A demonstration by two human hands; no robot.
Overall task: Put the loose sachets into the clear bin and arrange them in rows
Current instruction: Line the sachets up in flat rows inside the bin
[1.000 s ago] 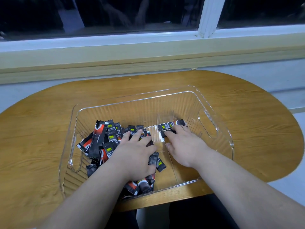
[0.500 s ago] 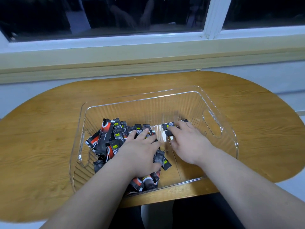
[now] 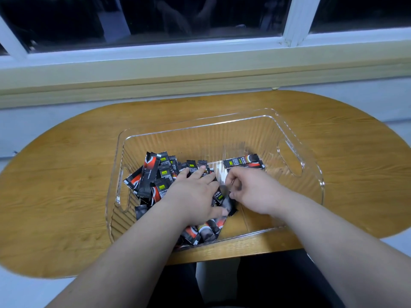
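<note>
The left hand lies flat with fingers spread on the pile of sachets in the left half of the clear bin. The right hand is curled just beside a blurry sachet in the middle; I cannot tell if it holds it. Two sachets lie by the far wall. The bin sits on the table.
</note>
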